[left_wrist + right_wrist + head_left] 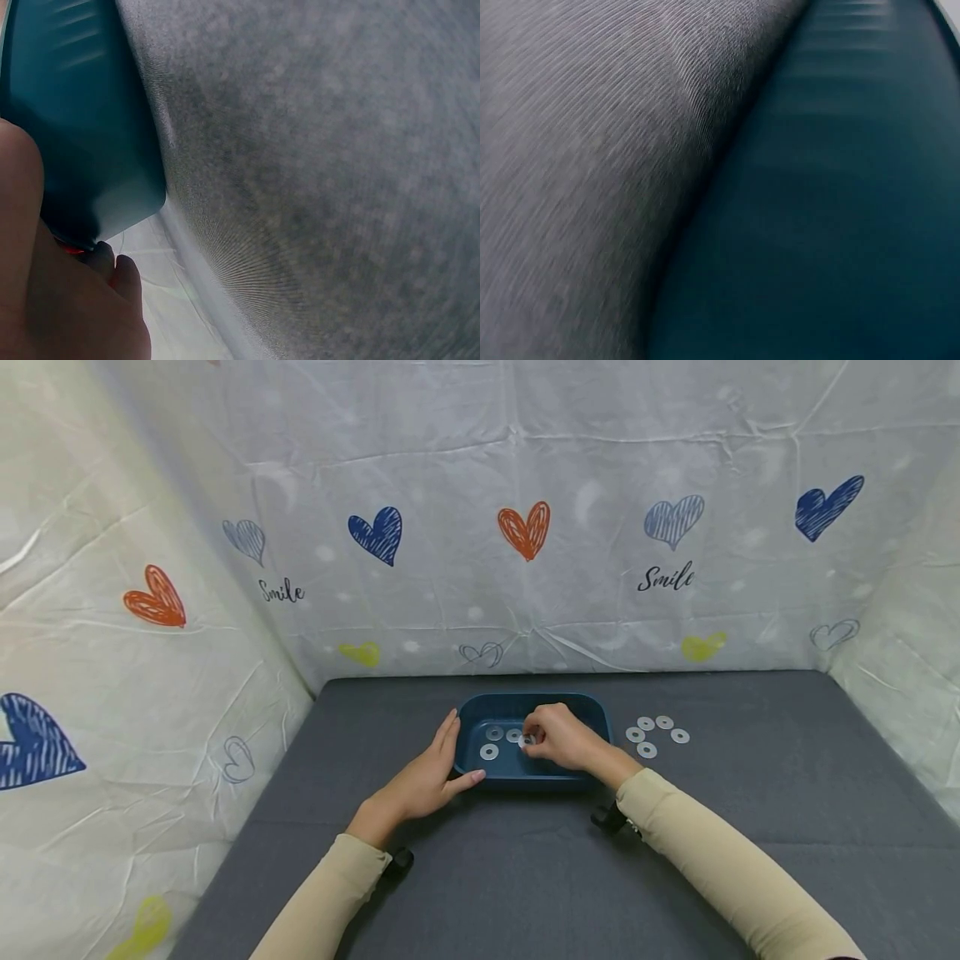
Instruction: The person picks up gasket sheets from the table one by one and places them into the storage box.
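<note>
A dark blue rectangular tray (555,782) stands on the table in the head view. My left hand (420,779) braces its left end, fingers extended along the side and thumb at the front corner. In the left wrist view, the tray's outer wall (82,127) rises beside that hand (82,307). Over the inside of the tray, my right hand (564,737) pinches a flat metal washer (526,741) between thumb and fingers. To its left, several similar washers (489,752) lie flat on the tray floor. The right wrist view holds only the tray's outer wall (810,225) and cloth.
Right of the tray, several more washers (647,750) lie loosely grouped on the grey table cloth (510,877). White curtains (450,443) printed with hearts hang behind the table and at both sides.
</note>
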